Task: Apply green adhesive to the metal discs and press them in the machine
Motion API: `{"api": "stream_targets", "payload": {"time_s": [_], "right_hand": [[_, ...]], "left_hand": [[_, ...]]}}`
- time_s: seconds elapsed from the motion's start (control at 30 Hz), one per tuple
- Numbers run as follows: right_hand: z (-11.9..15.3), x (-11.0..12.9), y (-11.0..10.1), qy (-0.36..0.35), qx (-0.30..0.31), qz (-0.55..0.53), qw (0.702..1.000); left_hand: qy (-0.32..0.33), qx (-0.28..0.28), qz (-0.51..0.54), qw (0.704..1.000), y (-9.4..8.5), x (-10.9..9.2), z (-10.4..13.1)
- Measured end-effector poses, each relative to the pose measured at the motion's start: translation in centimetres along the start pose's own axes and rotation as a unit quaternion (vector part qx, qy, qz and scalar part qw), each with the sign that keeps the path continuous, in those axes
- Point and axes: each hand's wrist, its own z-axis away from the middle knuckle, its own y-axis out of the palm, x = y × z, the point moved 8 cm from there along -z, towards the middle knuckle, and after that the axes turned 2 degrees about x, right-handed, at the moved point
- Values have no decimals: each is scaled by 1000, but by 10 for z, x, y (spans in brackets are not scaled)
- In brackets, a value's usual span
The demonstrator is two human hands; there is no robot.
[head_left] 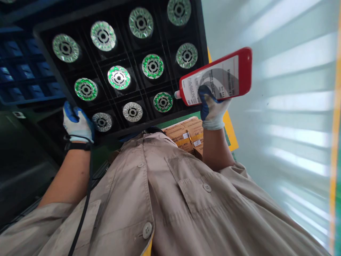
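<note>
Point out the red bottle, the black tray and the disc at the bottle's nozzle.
red bottle (pixel 226 76): head view, on its label.
black tray (pixel 204 53): head view, right rim.
disc at the nozzle (pixel 163 102): head view, green-ringed face.

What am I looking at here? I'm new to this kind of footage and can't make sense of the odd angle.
The picture comes from a camera worn on a person's head, looking down over their beige shirt. Both hands wear white gloves with blue fingertips. The right hand grips a red bottle, its small nozzle pointing at a round metal disc ringed with green. That disc sits in one compartment of a black divided tray, which holds many similar discs, some with green, some without. The left hand holds the tray's edge. Cardboard boxes lie below.
</note>
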Motion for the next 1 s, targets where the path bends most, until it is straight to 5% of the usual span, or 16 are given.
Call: {"api": "stream_targets", "payload": {"time_s": [0.23,0.4,0.63,1.0], "right_hand": [[-1,-9,1,11,4,-13,1000],[21,-6,41,49,35,-36,997],[51,-2,91,72,156,-53,984],[43,9,90,65,204,-8,977]], "left_hand": [[3,-5,-10,1000,0,1,1],[-32,-2,-8,999,-2,-11,8],[-58,16,32,998,6,-4,9],[-39,24,65,997,13,6,8]]}}
